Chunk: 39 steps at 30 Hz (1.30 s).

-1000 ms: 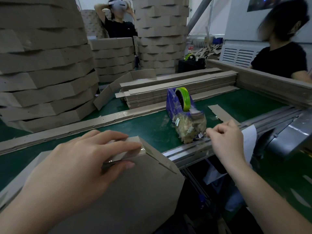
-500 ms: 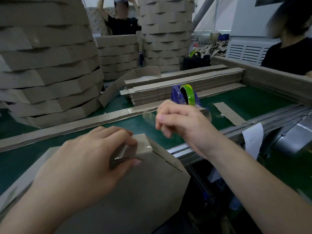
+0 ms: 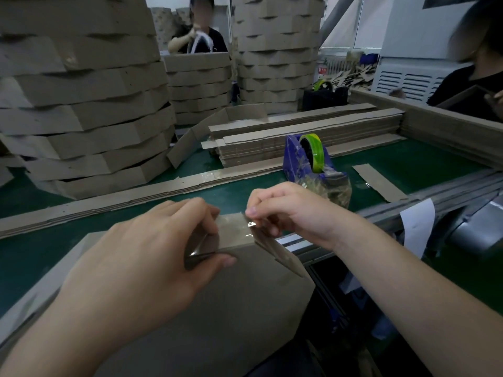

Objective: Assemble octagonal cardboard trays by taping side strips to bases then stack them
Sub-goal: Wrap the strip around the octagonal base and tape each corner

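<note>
A brown cardboard tray (image 3: 217, 308) lies bottom-up against me at the table's near edge. My left hand (image 3: 152, 257) grips its upright side strip (image 3: 234, 229) at the top corner, fingers over the outside and thumb underneath. My right hand (image 3: 288, 210) pinches a short piece of clear tape (image 3: 251, 223) and holds it against that corner. A blue tape dispenser (image 3: 299, 159) with a green roll stands just behind my right hand.
A tall stack of finished trays (image 3: 81, 104) stands at the left, with more stacks behind. A pile of flat side strips (image 3: 299, 137) lies in the middle of the green table (image 3: 408, 164). One long strip (image 3: 109, 200) runs across it. Two people work beyond.
My right hand left the dispenser with a piece of tape and came left and down to the tray corner. My left hand kept its hold on the side strip.
</note>
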### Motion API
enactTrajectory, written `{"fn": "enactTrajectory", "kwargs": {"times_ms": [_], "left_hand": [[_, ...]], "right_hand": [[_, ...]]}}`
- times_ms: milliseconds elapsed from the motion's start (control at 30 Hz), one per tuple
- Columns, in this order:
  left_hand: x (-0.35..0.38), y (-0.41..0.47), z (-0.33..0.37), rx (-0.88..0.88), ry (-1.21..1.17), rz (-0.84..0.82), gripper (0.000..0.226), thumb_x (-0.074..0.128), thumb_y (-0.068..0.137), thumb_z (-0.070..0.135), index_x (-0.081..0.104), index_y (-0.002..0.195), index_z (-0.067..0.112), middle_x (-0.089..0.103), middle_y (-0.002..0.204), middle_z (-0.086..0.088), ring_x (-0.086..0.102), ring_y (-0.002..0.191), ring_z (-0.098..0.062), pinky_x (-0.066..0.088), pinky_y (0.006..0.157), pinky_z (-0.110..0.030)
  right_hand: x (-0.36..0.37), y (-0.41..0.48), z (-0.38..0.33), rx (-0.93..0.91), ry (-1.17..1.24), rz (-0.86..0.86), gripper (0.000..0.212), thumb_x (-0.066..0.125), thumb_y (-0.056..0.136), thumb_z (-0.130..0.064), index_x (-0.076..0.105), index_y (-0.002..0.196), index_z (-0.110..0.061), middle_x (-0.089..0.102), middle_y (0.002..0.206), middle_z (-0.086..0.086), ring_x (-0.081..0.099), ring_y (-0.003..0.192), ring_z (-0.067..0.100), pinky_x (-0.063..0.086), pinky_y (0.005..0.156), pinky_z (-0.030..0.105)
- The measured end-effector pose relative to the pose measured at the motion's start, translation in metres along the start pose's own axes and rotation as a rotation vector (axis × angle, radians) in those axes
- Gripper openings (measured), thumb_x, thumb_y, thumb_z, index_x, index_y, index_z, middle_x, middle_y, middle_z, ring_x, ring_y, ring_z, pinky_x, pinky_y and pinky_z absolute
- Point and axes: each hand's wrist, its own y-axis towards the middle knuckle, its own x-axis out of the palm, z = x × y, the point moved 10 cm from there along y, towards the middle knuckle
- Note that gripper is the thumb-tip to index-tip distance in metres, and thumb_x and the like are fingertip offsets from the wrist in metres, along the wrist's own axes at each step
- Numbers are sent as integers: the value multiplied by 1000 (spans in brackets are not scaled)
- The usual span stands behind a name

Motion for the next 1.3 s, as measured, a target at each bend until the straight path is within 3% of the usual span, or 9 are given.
{"fn": "enactTrajectory", "kwargs": {"times_ms": [167,267,433,600,700,967,1067,1200,1300], "left_hand": [[3,1,2,23,64,-32,35,49,75,71,48,102,48,61,100,28,59,79,-5,48,49,-30],[5,1,4,41,59,-67,43,46,77,64,57,115,49,59,107,31,56,90,-1,52,52,-28],[8,0,4,43,54,-98,42,43,78,62,69,107,46,64,102,27,66,87,-8,55,49,-33],[7,0,5,22,61,-120,43,42,77,62,71,104,44,64,98,24,58,84,-2,42,47,-19],[8,1,5,12,75,-131,43,41,78,61,71,104,44,64,96,24,58,82,-2,28,53,-7],[12,3,9,28,76,-134,36,53,76,61,71,102,44,63,94,26,64,78,-4,25,54,-5],[11,3,10,28,106,-127,34,57,73,60,71,100,45,63,93,28,59,76,1,21,53,-3],[6,-3,-3,-32,15,-124,41,45,76,66,68,104,46,60,99,30,54,87,1,46,51,-20],[3,-5,-1,-28,51,-119,34,52,81,67,69,102,46,61,98,30,52,92,-1,31,52,-5]], "right_hand": [[-1,1,2,-8,6,0,25,57,91,-9,61,66,-12,55,58,-10,46,54,5,38,52,16],[-1,2,6,-10,26,-6,26,59,90,-9,62,65,-14,57,58,-11,47,53,3,39,51,15],[-3,5,10,4,10,-6,17,64,75,-25,64,60,-17,56,62,-4,47,56,8,38,51,17],[-4,5,15,64,-77,-23,24,66,74,-36,64,56,-20,46,65,5,41,60,15,34,53,21],[-4,4,17,115,-110,-67,30,69,81,-34,65,54,-21,46,58,-2,39,52,10,30,49,19],[-4,0,37,304,-98,-138,43,64,89,-34,65,48,-22,45,55,-8,32,48,8,26,45,15],[-5,-2,41,362,-99,-146,41,66,80,-48,64,48,-22,43,51,-8,32,46,7,25,44,15],[-13,-8,58,435,-478,-112,69,44,55,-88,55,53,-21,43,40,-10,38,39,8,36,52,23],[-15,-13,54,373,-434,-75,66,52,60,-83,59,60,-17,45,43,-7,38,37,9,36,50,23]]}}
